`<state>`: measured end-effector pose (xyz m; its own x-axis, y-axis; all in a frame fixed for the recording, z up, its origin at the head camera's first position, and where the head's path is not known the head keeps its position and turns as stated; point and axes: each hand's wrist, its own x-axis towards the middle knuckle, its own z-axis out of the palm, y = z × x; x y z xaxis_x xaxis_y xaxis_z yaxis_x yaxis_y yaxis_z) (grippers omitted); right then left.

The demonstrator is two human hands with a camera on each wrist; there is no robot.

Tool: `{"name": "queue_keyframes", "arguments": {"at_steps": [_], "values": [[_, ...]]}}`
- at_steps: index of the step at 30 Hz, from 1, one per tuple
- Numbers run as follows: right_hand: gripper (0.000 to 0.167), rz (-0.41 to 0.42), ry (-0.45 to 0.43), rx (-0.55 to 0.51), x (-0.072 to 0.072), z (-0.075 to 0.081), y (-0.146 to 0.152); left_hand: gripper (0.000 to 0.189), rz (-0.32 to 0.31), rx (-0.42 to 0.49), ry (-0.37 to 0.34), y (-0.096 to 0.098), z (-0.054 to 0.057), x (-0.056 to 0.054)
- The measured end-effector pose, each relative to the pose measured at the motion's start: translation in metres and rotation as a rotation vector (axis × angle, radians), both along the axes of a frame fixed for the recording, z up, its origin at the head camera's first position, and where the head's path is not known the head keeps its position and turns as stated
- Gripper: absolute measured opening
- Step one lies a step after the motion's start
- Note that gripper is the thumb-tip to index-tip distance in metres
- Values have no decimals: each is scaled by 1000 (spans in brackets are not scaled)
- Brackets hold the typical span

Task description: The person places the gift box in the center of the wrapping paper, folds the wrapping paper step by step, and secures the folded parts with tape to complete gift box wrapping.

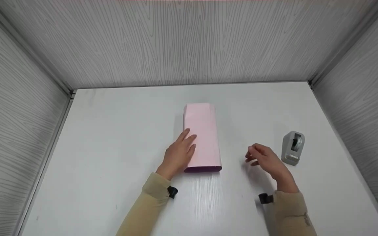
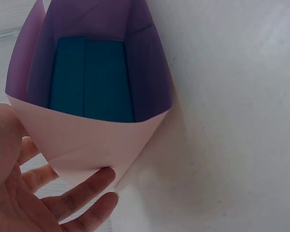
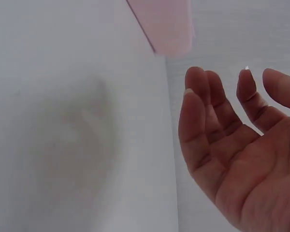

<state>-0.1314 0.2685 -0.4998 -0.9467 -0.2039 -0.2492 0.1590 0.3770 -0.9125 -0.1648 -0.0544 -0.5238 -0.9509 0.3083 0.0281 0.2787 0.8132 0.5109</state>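
- We saw the white table (image 1: 110,131) beneath everything.
- Near its middle we found the pink paper sleeve (image 1: 203,137), purple inside, its near end open.
- Inside that sleeve we made out a teal box (image 2: 104,77), set back from the paper's edge.
- We saw the left hand (image 1: 177,155) relaxed, fingers extended and touching the sleeve without grasping it.
- We noted the right hand (image 1: 269,160) free, loosely curled above the table.
- Just beside it we spotted the grey tape dispenser (image 1: 286,149), holding a small roll (image 1: 298,143).
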Motion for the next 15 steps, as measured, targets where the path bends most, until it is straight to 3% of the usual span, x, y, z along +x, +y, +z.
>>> {"name": "queue_keyframes", "arguments": {"at_steps": [6,15], "values": [[29,124,57,-42,-28,-1,-33,42,10,2,14,1,-1,0],[32,218,75,49,-63,5,-62,42,13,-10,31,1,-1,-1]]}}
